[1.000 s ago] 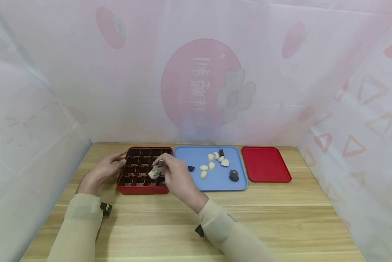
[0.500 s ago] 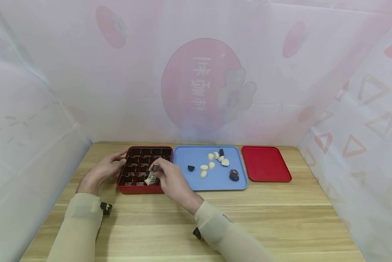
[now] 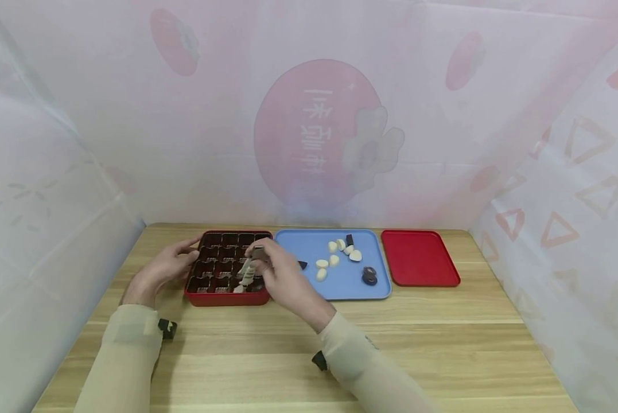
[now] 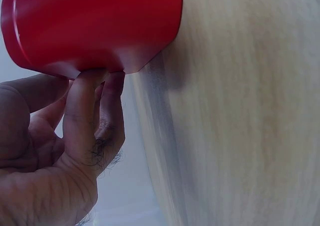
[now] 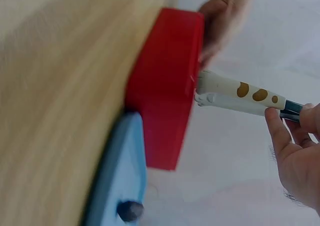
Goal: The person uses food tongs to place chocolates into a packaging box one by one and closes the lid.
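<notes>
Your relaxed left hand (image 3: 166,268) touches one box (image 3: 227,299); your right hand (image 3: 288,281) pinches tongs (image 5: 230,86); one tray (image 3: 347,291) carries seven white pieces (image 3: 334,260).

The sleeves (image 3: 119,358) are beige (dark marking (image 3: 372,342) on the right), with black wrist blocks (image 3: 167,328).

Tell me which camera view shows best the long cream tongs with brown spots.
Right wrist view: the tongs appear large and mostly uncovered. The head view shows them small, partly hidden by the right hand; the left wrist view does not show them.
</notes>
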A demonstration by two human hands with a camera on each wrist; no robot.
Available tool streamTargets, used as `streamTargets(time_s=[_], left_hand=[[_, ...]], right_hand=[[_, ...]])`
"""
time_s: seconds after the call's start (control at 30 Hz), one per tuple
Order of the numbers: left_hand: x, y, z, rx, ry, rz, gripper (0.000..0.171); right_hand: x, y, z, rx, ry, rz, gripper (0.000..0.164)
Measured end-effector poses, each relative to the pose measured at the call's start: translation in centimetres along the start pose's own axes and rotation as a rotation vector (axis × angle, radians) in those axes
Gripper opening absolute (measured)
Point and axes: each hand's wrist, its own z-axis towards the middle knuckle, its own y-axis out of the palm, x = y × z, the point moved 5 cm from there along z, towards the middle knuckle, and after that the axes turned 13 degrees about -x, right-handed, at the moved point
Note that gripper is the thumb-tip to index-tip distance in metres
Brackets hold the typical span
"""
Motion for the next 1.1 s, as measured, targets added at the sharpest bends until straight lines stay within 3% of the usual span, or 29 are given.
streamTargets(time_s=[0.57,0.83,1.1], left_hand=[[-0.2,0.0,0.4,-0.01,0.001,-0.069,0.062],[-0.1,-0.1,0.3,-0.006,-0.014,-0.041,0.062],[0.2,-0.3,0.1,0.015,-0.027,-0.004,0.062]], right_hand=[[4.4,-6.9,-2.9,0.145,0.103,0.013,0.021],[6.9,-8.7,-4.1,0.181,0.188,0.017,0.02],[9.5,-9.3,-4.8,0.161,0.284,-0.002,0.021]])
